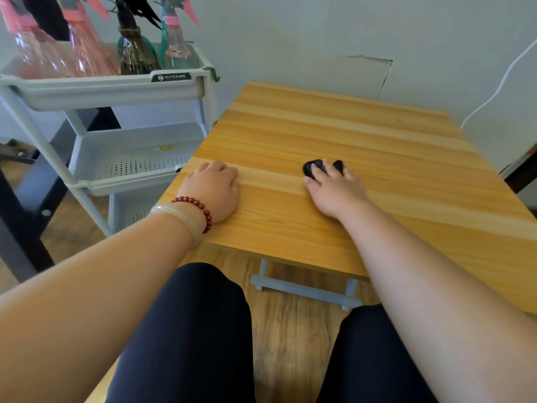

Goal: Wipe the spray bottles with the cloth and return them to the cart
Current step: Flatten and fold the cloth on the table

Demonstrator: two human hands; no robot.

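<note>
Several spray bottles stand in the top tray of the grey cart (110,91) at the upper left: two clear pink ones (84,50), a dark one (135,55) and a teal one with a pink head (175,46). On the wooden table (334,126) a small bunched black cloth (312,168) lies under my right hand (334,190), whose fingers curl over it. My left hand (213,190) rests knuckles up near the table's left edge, fingers loosely curled, holding nothing.
The cart has perforated lower shelves (139,164) and stands against the table's left side. A white cable (499,88) hangs on the wall at the right. My knees are below the table's front edge.
</note>
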